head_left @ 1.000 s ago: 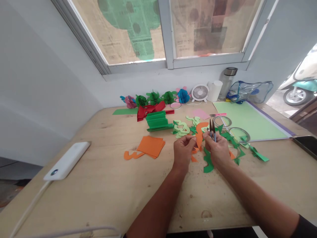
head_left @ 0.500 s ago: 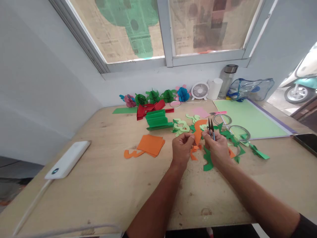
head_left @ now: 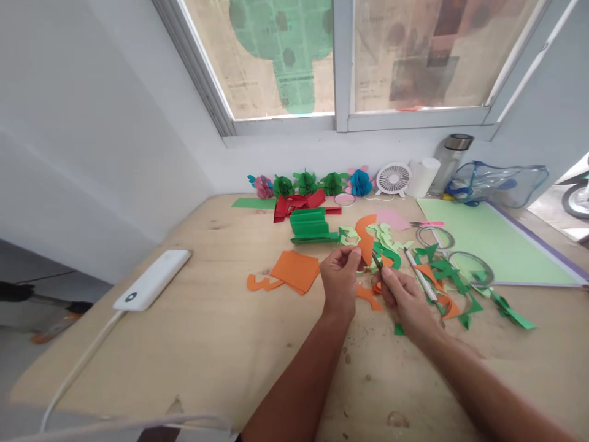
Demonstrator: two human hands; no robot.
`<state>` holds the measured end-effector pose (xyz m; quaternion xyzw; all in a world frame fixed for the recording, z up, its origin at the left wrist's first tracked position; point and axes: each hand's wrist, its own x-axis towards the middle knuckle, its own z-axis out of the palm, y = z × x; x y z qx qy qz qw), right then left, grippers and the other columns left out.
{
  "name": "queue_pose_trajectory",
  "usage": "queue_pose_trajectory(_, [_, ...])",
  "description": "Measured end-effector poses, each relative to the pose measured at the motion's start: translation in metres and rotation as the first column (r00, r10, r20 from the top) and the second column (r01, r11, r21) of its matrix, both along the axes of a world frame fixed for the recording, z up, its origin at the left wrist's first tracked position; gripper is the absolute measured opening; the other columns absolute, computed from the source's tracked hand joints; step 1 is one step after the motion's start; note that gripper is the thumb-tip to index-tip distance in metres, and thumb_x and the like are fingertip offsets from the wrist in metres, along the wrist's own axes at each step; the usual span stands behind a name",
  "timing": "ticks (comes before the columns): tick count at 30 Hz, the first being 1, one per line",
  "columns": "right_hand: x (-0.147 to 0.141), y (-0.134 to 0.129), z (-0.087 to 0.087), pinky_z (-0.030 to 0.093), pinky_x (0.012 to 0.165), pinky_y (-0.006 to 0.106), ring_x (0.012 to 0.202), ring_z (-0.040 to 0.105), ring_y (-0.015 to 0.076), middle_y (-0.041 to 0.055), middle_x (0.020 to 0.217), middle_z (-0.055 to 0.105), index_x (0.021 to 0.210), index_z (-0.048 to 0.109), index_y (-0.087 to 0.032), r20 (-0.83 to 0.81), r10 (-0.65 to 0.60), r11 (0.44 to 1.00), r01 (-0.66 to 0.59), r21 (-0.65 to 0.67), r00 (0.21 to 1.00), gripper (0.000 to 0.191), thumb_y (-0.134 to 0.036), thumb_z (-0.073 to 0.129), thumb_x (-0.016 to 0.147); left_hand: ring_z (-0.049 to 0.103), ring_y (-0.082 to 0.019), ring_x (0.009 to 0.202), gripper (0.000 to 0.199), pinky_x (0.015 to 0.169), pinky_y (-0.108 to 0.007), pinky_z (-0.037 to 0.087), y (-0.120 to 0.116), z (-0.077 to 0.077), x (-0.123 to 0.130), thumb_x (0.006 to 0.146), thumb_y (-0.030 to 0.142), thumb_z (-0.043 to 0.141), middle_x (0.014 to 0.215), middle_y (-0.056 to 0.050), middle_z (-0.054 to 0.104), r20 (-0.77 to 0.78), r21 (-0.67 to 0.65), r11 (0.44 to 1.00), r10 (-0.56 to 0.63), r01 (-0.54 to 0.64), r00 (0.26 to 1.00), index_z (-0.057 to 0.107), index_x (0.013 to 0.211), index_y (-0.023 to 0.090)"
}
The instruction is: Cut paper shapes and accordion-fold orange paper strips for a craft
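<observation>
Between its thumb and fingers, my left hand (head_left: pixel 341 273) pinches a curved piece of orange paper (head_left: pixel 365 236), held up above the table. My right hand (head_left: pixel 405 298) is closed around small scissors (head_left: pixel 377 260), whose dark blades reach to the lower right edge of that paper. Their handles are mostly hidden in the fingers. Orange paper scraps (head_left: pixel 368 298) lie under the hands. Left of them rests a stack of orange paper squares (head_left: pixel 297 270), with a wavy orange cutout (head_left: pixel 257 283) beside it. A white pen (head_left: pixel 421 276) lies just beyond my right hand among green scraps (head_left: pixel 444 268).
Folded green paper (head_left: pixel 308 224) and red paper strips (head_left: pixel 299 204) lie further back. Paper honeycomb figures (head_left: pixel 306 182), a small white fan (head_left: pixel 394 179) and a bottle (head_left: pixel 453 162) line the wall. A white power bank (head_left: pixel 154 279) with a cable sits left; a light green sheet (head_left: pixel 501 245) lies right.
The scissors have swung from pointing upward in my right hand to the orange paper's edge. My view has shifted left, and the white pen now shows.
</observation>
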<state>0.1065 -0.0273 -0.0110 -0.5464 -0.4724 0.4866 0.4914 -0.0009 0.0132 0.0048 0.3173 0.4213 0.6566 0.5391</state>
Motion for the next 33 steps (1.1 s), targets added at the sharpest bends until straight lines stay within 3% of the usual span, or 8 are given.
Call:
queue_pose_trajectory(13, [-0.004,0.0013,-0.0047,0.015,0.04,0.022,0.039,0.023,0.0058,-0.0089,0.042,0.031,0.07,0.054,-0.018,-0.178,-0.007,1.0,0.004,-0.014,0.984,0.048,-0.065,0.057,0.078,0.053,-0.009,0.052,0.016,0.057,-0.022,0.047,-0.0051,0.0018,0.0052,0.065,0.03,0.07,0.057,0.002,0.061,0.032,0.001,1.0,-0.009,0.009,0.999,0.063,0.064,0.015])
queue_pose_trajectory(33, [-0.0048,0.0011,-0.0062,0.016,0.039,0.022,0.039,0.023,0.0059,-0.0094,0.042,0.03,0.072,0.054,-0.018,-0.146,0.004,1.0,-0.008,-0.025,0.989,0.048,-0.066,0.056,0.078,0.052,-0.008,0.05,0.017,0.056,-0.022,0.047,-0.0041,0.0014,0.0052,0.066,0.031,0.069,0.056,0.002,0.06,0.019,-0.002,1.0,0.023,-0.023,1.0,0.063,0.063,0.015])
